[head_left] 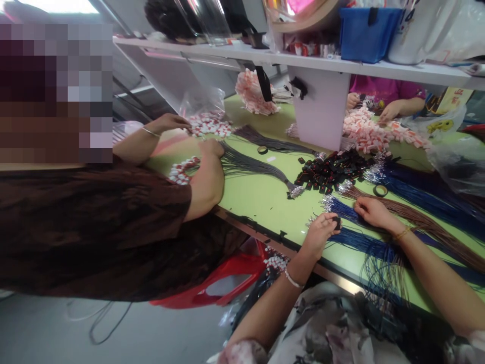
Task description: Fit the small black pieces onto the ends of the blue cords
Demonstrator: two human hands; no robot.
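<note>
Many white-and-red pieces [210, 126] lie leftmost in my feed, by a co-worker's hand [173, 123] and a clear bag [208, 101] whose contents I can't make out. Near the tabletop's [261, 207] front edge, the left hand [319, 235] pinches a small black housing [337, 223]; I judge a slack pinch could drop it over that edge. Behind it is a heap of black housings [329, 172]. On the shelf [318, 60] above, a blue bin [369, 38] holds pale stuff I can't identify. The right hand [373, 212] curls over blue wires [343, 208]; I cannot tell whether it grips one. Loose strands [382, 268] lie by that forearm, so a hasty pull could tangle them. Rightmost, a crumpled plastic bag [456, 164] shows no clear contents.
</note>
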